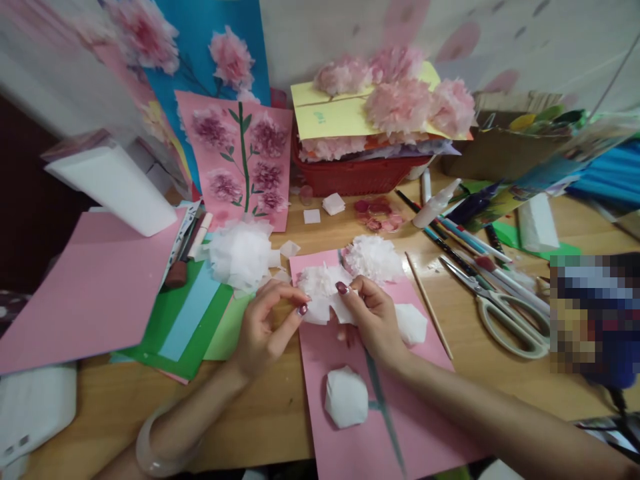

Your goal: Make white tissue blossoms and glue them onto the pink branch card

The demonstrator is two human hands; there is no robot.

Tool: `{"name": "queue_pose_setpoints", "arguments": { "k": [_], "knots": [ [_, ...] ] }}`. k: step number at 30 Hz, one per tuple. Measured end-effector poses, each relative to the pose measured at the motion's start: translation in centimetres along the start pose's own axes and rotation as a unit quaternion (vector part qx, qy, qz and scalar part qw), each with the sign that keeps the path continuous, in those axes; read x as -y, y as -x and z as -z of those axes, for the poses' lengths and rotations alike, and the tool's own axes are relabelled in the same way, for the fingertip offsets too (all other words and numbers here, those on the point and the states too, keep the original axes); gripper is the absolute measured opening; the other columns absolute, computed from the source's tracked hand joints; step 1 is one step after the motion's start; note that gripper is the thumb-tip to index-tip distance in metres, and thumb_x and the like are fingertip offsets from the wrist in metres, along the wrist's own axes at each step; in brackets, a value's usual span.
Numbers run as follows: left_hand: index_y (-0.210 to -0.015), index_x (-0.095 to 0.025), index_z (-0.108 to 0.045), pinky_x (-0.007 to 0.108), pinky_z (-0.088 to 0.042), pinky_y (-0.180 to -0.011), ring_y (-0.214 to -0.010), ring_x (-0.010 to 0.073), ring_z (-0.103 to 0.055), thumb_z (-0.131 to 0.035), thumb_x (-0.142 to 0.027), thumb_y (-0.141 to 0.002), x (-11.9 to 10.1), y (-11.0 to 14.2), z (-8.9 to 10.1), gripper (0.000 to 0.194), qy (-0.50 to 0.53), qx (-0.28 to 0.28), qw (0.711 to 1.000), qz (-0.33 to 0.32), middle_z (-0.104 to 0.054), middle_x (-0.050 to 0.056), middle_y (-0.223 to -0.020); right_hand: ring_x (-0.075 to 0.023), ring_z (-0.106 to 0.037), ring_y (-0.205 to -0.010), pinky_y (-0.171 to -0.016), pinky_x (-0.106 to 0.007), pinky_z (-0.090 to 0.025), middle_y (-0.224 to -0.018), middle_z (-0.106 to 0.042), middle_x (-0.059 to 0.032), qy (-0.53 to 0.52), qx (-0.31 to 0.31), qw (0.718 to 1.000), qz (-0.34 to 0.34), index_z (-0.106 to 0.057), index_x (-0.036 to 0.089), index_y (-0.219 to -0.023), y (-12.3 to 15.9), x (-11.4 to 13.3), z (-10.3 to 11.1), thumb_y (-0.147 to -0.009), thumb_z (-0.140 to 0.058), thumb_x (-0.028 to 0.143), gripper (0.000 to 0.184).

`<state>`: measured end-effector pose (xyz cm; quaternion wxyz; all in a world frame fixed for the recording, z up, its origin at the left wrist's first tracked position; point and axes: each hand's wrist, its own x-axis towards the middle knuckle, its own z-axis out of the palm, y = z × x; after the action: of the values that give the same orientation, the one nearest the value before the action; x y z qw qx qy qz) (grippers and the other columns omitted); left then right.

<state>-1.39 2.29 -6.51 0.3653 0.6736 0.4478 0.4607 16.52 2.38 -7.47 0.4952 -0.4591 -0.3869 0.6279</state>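
Note:
In the head view my left hand (267, 327) is closed in a pinch, thumb and index fingertip at the left edge of white tissue paper (317, 312). My right hand (376, 317) grips the right part of that paper between thumb and fingers. Both hands are over a pink sheet (340, 347) with a dark painted stem (383, 393). Just behind the fingertips is a ruffled white paper flower (317, 281), and a second fluffy flower (373, 259) lies at the sheet's top. Flat-topped white paper wads rest lower left (347, 397) and right of my hand (411, 324).
A heap of tissue squares (240, 253) lies left of the sheet. Scissors (500, 310), a thin stick (429, 305) and several pens are on the right. Behind stand a red basket (350, 177) and a pink flower picture (200, 143). Coloured paper (100, 287) covers the left.

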Motion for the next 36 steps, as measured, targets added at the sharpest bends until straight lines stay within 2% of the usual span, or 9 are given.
{"name": "queue_pose_setpoints", "arguments": {
  "k": [2,4,10,20,23,26,31,34,36],
  "knots": [
    [-0.088,-0.022,-0.064,0.033,-0.046,-0.08,-0.086,0.0188,-0.058,-0.058,-0.015,-0.083,0.0,0.0,0.1,0.01,0.011,0.001,1.0,0.003,-0.062,0.003,-0.086,-0.0056,-0.038,-0.026,-0.026,-0.015,-0.023,-0.047,-0.057,0.0058,0.014,-0.006,1.0,-0.006,-0.039,0.022,-0.071,0.0,0.1,0.0,-0.08,-0.066,0.054,0.043],
    [-0.088,-0.021,-0.064,0.032,-0.047,-0.08,-0.086,0.0181,-0.058,-0.058,-0.015,-0.083,-0.1,-0.2,0.2,0.01,0.017,-0.005,1.0,0.009,-0.062,0.003,-0.086,-0.0044,-0.034,-0.026,-0.027,-0.015,-0.02,-0.046,-0.056,0.0067,0.021,-0.008,1.0,-0.006,-0.041,0.023,-0.075,-0.1,0.2,0.1,-0.079,-0.068,0.052,0.04],
    [-0.089,-0.02,-0.064,0.032,-0.05,-0.078,-0.082,0.0181,-0.06,-0.06,-0.018,-0.08,-0.3,-0.4,0.1,0.009,0.018,-0.025,0.999,0.039,-0.064,0.004,-0.084,-0.0047,-0.033,-0.03,-0.029,-0.016,-0.021,-0.047,-0.05,0.0088,0.031,-0.002,1.0,0.0,-0.05,0.023,-0.093,-0.3,0.0,0.4,-0.081,-0.067,0.05,0.035],
    [-0.092,-0.02,-0.063,0.03,-0.051,-0.079,-0.083,0.0167,-0.061,-0.062,-0.019,-0.081,-0.1,-0.2,0.1,0.011,0.041,-0.018,0.996,0.081,-0.063,0.003,-0.087,-0.0042,-0.033,-0.031,-0.03,-0.016,-0.02,-0.048,-0.047,0.0084,0.036,-0.021,0.999,0.002,-0.051,0.022,-0.086,-0.4,0.3,0.4,-0.081,-0.067,0.047,0.03],
    [-0.091,-0.02,-0.064,0.029,-0.051,-0.075,-0.082,0.0166,-0.061,-0.062,-0.019,-0.079,-0.2,-0.4,0.2,0.012,0.081,-0.012,0.99,0.117,-0.063,0.003,-0.085,-0.0044,-0.035,-0.033,-0.031,-0.016,-0.022,-0.05,-0.048,0.0072,0.038,-0.018,0.999,-0.004,-0.055,0.021,-0.088,-0.5,0.1,0.6,-0.083,-0.066,0.046,0.028],
    [-0.091,-0.019,-0.064,0.026,-0.052,-0.065,-0.078,0.0157,-0.06,-0.063,-0.02,-0.077,-0.3,-0.6,0.2,0.015,0.189,-0.007,0.966,0.178,-0.062,0.004,-0.086,-0.0053,-0.038,-0.035,-0.032,-0.017,-0.025,-0.052,-0.049,0.0063,0.047,-0.01,0.999,-0.002,-0.058,0.021,-0.091,-0.5,0.0,0.7,-0.083,-0.066,0.047,0.027],
    [-0.092,-0.02,-0.06,0.021,-0.044,-0.04,-0.051,0.0083,-0.049,-0.066,-0.022,-0.072,-0.2,-1.1,0.2,0.021,0.367,0.024,0.881,0.299,-0.055,0.0,-0.078,-0.0072,-0.042,-0.038,-0.036,-0.019,-0.032,-0.054,-0.052,0.005,0.088,0.019,0.996,0.018,-0.061,0.022,-0.097,-0.2,0.1,0.7,-0.085,-0.064,0.046,0.027],
    [-0.095,-0.02,-0.056,0.017,-0.04,-0.035,-0.047,0.0069,-0.047,-0.067,-0.032,-0.076,-0.1,-1.3,0.4,0.025,0.408,0.024,0.857,0.315,-0.052,-0.002,-0.074,-0.0083,-0.044,-0.041,-0.039,-0.021,-0.034,-0.058,-0.055,0.0036,0.125,0.037,0.991,0.038,-0.063,0.022,-0.098,0.1,0.0,0.7,-0.084,-0.066,0.041,0.023],
    [-0.102,-0.021,-0.054,0.016,-0.037,-0.031,-0.044,0.0067,-0.046,-0.064,-0.044,-0.08,-0.1,-1.3,0.5,0.033,0.411,0.055,0.849,0.328,-0.051,-0.003,-0.072,-0.0087,-0.045,-0.042,-0.039,-0.021,-0.035,-0.059,-0.057,0.0027,0.139,0.05,0.988,0.049,-0.064,0.022,-0.094,0.3,-0.2,0.7,-0.085,-0.065,0.04,0.021]
  ]
}}
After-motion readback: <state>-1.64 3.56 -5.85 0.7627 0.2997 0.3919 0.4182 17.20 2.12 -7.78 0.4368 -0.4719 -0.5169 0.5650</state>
